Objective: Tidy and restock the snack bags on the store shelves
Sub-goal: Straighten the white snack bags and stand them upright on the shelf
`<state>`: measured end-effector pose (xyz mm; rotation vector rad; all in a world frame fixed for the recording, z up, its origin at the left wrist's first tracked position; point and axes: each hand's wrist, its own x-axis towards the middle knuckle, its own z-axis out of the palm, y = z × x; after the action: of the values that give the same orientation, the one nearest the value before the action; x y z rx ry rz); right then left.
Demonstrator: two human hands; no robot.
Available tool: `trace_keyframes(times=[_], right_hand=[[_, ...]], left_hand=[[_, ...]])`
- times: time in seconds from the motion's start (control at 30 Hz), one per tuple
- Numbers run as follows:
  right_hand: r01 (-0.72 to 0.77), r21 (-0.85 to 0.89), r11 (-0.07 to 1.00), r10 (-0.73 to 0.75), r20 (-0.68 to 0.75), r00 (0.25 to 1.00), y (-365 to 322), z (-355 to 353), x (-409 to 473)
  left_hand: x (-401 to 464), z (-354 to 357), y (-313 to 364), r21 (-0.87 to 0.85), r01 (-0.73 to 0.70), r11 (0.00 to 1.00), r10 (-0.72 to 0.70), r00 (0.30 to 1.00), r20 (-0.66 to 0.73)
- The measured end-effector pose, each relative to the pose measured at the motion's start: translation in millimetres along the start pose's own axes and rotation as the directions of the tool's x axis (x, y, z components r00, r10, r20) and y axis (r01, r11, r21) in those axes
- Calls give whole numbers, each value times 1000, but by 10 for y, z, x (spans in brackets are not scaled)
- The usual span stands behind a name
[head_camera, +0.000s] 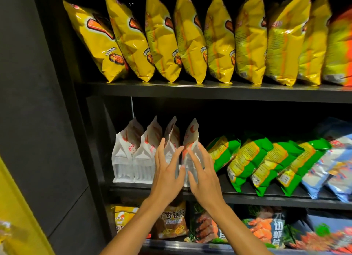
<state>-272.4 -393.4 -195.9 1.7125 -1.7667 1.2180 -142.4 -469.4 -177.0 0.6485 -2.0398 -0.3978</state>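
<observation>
While we face the black shelving, our left hand (167, 169) and right hand (202, 171) reach together toward the middle shelf (266, 197), fingers spread and straight, gripping nothing. They flank the rightmost of 4 white snack bags (191, 140) standing upright in a row at the shelf's left end; our right fingers lie against this bag's front, while our left hand sits just in front of the neighbouring white bag (171, 138), and we cannot tell whether it touches. Beside the white row, green and yellow bags (245, 159) lean leftward against one another, with pale blue bags (323, 169) at the far right. Above, yellow chip bags (162, 41) fill the top shelf (190, 91), tilted in a line. Below our forearms, mixed packets (173, 222) crowd the bottom shelf.
</observation>
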Motion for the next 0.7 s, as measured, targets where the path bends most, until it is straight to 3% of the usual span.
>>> trace_keyframes(times=[0.1,0.2,0.37,0.7], right_hand=[[-61,33,998,65,-139,988,15,-126,-1],[-221,33,975,218,-347,912,114,-306,20],[-335,-30,942,309,-317,897,405,-448,239],[-213,8,977,196,-427,883,650,-709,374]], left_hand=[[25,47,-9,63,-32,997,32,999,-6],[36,111,-35,90,-11,996,13,1000,-21],[37,228,-125,109,101,989,-99,995,-22],[25,307,-184,140,79,987,-70,995,-70]])
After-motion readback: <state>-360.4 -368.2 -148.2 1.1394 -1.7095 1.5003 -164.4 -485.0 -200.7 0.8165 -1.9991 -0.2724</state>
